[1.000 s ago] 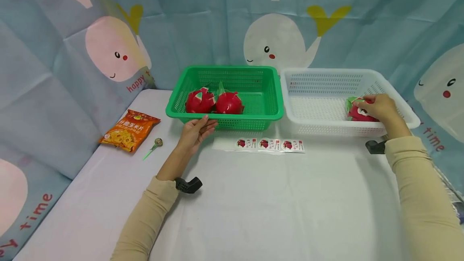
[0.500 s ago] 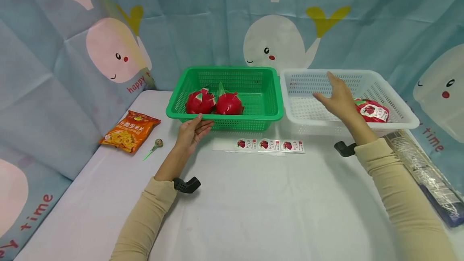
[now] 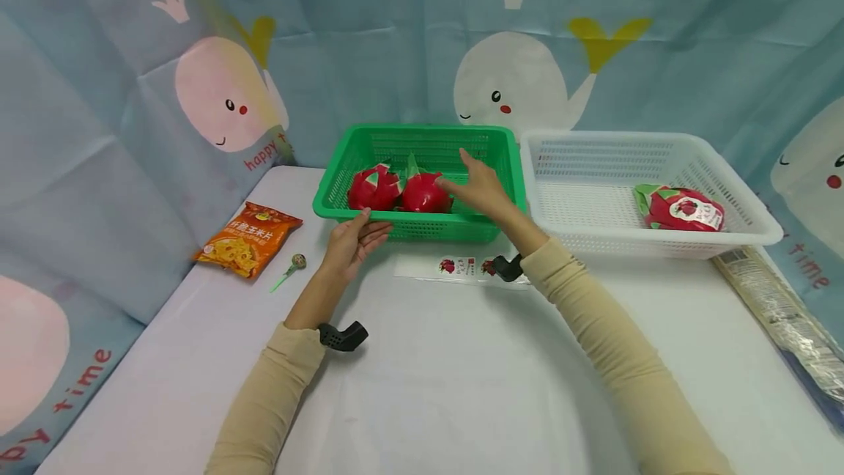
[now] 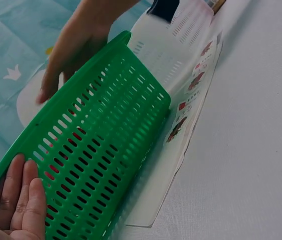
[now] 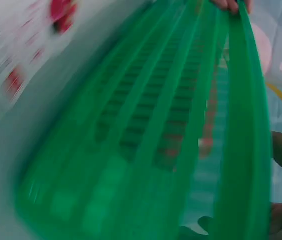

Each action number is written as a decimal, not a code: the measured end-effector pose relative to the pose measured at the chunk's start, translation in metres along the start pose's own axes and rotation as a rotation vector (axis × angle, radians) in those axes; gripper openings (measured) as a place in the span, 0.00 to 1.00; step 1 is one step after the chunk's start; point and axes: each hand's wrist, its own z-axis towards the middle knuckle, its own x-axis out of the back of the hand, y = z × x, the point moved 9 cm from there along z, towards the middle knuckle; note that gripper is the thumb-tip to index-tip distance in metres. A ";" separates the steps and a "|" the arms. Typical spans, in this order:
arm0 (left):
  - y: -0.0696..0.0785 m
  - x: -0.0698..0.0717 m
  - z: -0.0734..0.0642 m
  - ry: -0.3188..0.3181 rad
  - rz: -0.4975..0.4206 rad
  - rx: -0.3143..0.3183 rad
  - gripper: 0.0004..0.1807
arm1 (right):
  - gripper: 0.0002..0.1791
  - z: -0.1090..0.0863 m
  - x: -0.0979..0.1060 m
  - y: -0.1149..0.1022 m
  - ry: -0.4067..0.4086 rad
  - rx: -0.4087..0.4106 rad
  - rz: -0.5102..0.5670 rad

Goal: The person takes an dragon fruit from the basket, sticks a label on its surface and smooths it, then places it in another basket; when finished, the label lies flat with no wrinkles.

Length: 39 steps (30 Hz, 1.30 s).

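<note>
My left hand (image 3: 349,244) holds the front rim of the green basket (image 3: 455,229), with the thumb at the rim and the fingers (image 4: 18,192) along the outer wall in the left wrist view. Inside that basket, two red dragon fruits (image 3: 373,189) sit side by side at the left. My right hand (image 3: 484,189) reaches over the basket, thumb and fingers spread, close to the right-hand dragon fruit (image 3: 424,194). A third dragon fruit (image 3: 686,209), bearing a white label, lies in the white basket (image 3: 580,205). The right wrist view is blurred.
A strip of dragon fruit stickers (image 3: 455,268) lies before the green basket, partly behind my right wrist. To the left are an orange snack bag (image 3: 250,240) and a lollipop (image 3: 299,261). A long clear-and-blue package (image 3: 785,314) lies at the right edge.
My right hand has let go of the labelled dragon fruit in the white basket and moved left over the green basket. My left hand has stayed at the green rim.
</note>
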 end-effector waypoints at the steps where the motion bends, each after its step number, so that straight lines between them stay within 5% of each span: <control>1: -0.001 -0.001 0.000 -0.002 -0.001 0.004 0.13 | 0.47 0.004 -0.008 -0.002 -0.016 -0.016 0.001; 11: -0.005 -0.008 0.003 -0.001 0.005 0.009 0.14 | 0.53 0.030 -0.053 -0.010 -0.125 -0.102 -0.051; 20: -0.003 -0.007 0.002 -0.008 0.012 -0.013 0.15 | 0.55 0.033 -0.063 -0.002 -0.224 -0.148 0.003; 26: -0.002 -0.003 0.000 -0.009 0.013 -0.024 0.15 | 0.48 0.033 -0.049 0.012 -0.217 -0.182 0.139; 29: -0.002 -0.003 0.000 -0.015 0.010 -0.028 0.14 | 0.47 0.030 -0.036 0.021 -0.194 -0.178 0.126; 33: -0.003 -0.002 0.000 -0.018 0.007 -0.031 0.14 | 0.45 0.023 -0.014 0.028 -0.173 -0.156 0.100; 39: -0.003 -0.002 0.002 -0.039 0.002 -0.050 0.14 | 0.44 0.000 0.033 0.021 -0.126 -0.090 0.229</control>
